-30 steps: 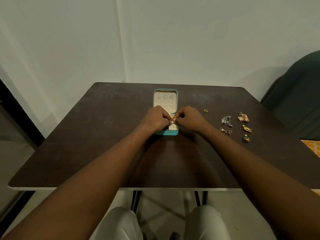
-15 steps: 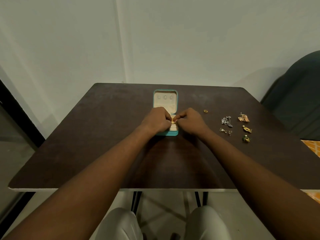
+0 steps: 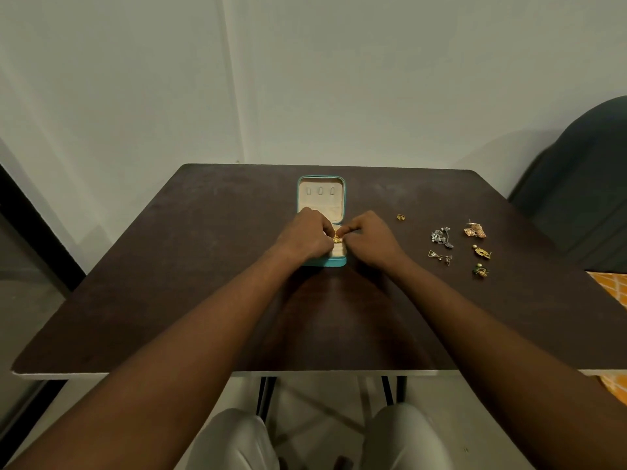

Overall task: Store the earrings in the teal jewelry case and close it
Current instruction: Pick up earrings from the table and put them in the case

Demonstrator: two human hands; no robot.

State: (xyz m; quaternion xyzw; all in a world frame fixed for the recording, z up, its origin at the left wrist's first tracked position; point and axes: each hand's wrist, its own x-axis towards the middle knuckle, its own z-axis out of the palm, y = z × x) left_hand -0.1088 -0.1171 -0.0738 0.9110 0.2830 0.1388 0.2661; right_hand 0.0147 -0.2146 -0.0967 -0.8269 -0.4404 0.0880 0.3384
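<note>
The teal jewelry case (image 3: 321, 184) lies open on the dark table (image 3: 169, 266), its cream lid lining facing up at the back. Over its near half, my left hand (image 3: 307, 237) and my right hand (image 3: 368, 240) meet, fingertips pinched together on a small gold earring (image 3: 337, 238) just above the cream tray. To the right lie loose earrings: a small gold one (image 3: 401, 217), a silver cluster (image 3: 442, 237), a copper leaf pair (image 3: 475, 230), a silver triangle pair (image 3: 439, 257), a gold one (image 3: 482, 252) and a green-gold one (image 3: 480, 270).
A dark chair back (image 3: 583, 184) stands at the table's right. An orange patterned cloth (image 3: 610, 286) shows by the right edge. A white wall rises behind the table. My knees (image 3: 237, 442) sit under the front edge.
Both hands have stayed over the case's near half; the fingertips have shifted slightly and the gold earring now shows more clearly between them.
</note>
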